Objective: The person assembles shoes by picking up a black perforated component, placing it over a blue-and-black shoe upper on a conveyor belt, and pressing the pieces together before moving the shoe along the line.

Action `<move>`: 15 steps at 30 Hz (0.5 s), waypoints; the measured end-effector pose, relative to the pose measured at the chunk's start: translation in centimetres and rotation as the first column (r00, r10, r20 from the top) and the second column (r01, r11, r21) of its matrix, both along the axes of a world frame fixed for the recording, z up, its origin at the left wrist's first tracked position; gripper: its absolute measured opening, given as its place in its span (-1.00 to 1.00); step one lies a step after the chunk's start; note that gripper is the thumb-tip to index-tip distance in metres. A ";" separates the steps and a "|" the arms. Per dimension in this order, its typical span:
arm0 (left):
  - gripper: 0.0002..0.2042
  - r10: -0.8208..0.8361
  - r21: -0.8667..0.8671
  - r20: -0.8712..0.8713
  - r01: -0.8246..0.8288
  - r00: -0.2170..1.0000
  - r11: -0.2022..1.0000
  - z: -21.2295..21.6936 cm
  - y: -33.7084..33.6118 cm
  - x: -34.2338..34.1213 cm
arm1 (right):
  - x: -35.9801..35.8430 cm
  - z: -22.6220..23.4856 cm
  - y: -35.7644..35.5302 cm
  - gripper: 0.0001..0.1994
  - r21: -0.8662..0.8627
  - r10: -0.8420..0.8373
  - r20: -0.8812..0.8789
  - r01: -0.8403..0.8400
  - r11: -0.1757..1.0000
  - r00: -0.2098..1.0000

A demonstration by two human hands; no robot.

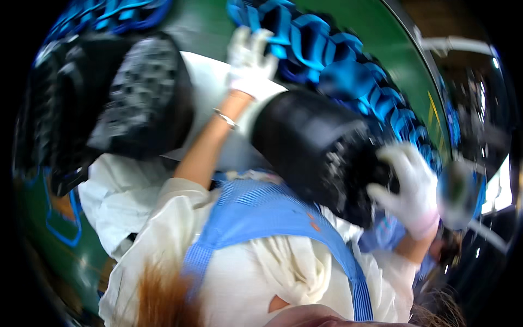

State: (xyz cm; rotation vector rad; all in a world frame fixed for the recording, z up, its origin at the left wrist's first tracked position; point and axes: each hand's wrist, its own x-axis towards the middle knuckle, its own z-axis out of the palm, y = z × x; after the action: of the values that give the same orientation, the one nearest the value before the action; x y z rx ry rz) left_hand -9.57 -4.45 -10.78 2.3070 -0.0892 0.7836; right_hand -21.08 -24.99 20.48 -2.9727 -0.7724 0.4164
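My left hand [250,64], in a white glove, reaches away from me with its fingers spread. It is nearest to a long row of glossy blue looped pieces [308,46], and its fingertips lie at the row's near edge; whether they touch cannot be told. My right hand [407,188], also gloved in white, grips the ragged right end of a thick black bundle [305,144] with thumb and fingers apart around it. The bundle has a smooth dark side and a rough, knobbly end; its exact kind is blurred. It lies across the front of my blue apron [261,210].
More black bundles with a knobbly, tread-like face [144,90] stand at the left. Further blue looped pieces [117,13] lie at the far left. A white sheet [210,79] lies between the bundles, over a green surface [207,24]. Dark equipment [479,103] stands at the right.
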 end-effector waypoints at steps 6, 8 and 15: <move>-0.47 0.056 -0.152 -0.003 -0.056 0.998 0.987 -0.6 0.9 0.8 | -2.1 -0.9 -2.6 -0.69 0.037 -0.148 0.278 0.144 0.989 0.949; -0.47 0.031 -0.150 -0.022 -0.034 0.999 0.988 -0.4 0.4 0.9 | -4.1 -0.1 -3.5 -0.72 0.098 -0.185 0.439 0.158 0.983 0.879; -0.46 0.038 -0.136 -0.036 -0.042 0.999 0.990 -0.2 0.0 0.5 | -9.7 1.1 -4.4 -0.56 0.169 -0.098 0.090 0.081 0.982 0.991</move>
State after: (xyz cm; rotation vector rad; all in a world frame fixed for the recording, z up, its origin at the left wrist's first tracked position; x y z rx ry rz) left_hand -9.04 -4.43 -11.00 2.1971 0.0253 0.7472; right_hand -30.83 -29.38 21.55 -2.8760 -0.6429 0.1930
